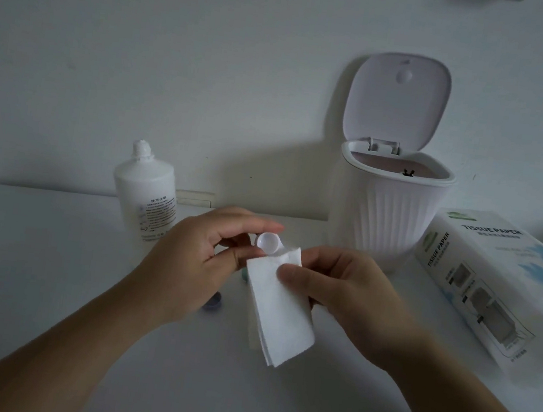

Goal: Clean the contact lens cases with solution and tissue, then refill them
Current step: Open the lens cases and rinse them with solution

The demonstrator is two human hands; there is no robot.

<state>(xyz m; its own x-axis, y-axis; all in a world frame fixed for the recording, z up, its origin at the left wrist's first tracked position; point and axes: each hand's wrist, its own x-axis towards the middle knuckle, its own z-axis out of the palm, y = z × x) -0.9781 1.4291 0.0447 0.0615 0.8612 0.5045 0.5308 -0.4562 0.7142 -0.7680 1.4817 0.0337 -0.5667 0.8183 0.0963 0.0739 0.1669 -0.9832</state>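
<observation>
My left hand [195,261] pinches a white contact lens case [267,242] above the white table, one round well facing up. My right hand [341,293] grips a folded white tissue [277,304] between thumb and fingers, its top corner just right of the case. A white solution bottle [147,190] with its cap off stands at the back left. A purple cap [214,300] lies on the table under my left hand. A green cap [244,274] peeks out behind the tissue.
A white ribbed bin [385,216] with its lid up stands at the back right. A tissue paper box [496,288] lies on the right side. The white table [53,247] runs to a white wall behind.
</observation>
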